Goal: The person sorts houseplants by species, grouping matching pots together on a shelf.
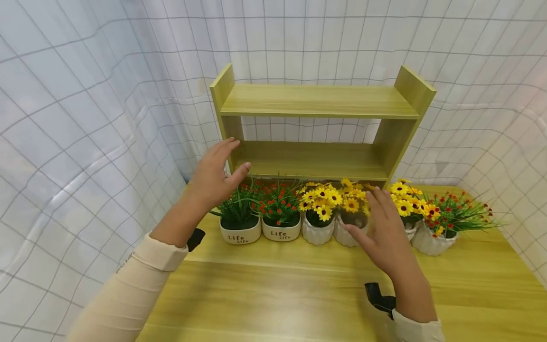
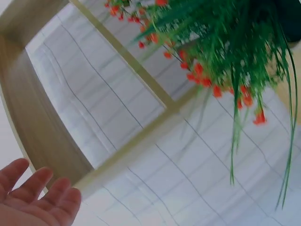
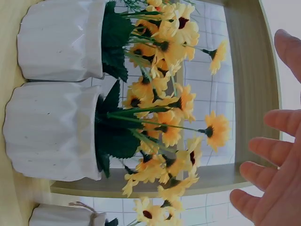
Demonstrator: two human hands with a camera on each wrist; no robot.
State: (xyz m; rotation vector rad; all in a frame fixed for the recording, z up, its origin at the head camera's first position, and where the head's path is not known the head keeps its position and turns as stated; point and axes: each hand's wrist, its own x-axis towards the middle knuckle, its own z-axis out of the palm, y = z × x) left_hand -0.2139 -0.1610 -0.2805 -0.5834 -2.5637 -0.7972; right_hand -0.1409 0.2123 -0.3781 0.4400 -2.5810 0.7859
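My left hand (image 1: 212,178) hovers near the shelf's left side, above the leftmost "Life" pot (image 1: 240,233) of greenery, and holds nothing. Its spread fingers (image 2: 59,195) show in the left wrist view beside the wooden shelf. Over the right part of the row is my right hand (image 1: 386,237), empty, with fingers apart; it hides part of the yellow flowers behind it. Ribbed white pots (image 3: 51,129) with yellow daisies stand close by in the right wrist view. A second "Life" pot (image 1: 281,232) bears small red flowers (image 1: 279,204).
A two-tier wooden shelf (image 1: 316,99) stands behind the row on the wooden table (image 1: 273,289). At the right end is a white pot (image 1: 433,241) with red flowers and long grass. Grid-patterned white curtain (image 1: 299,33) surrounds the table.
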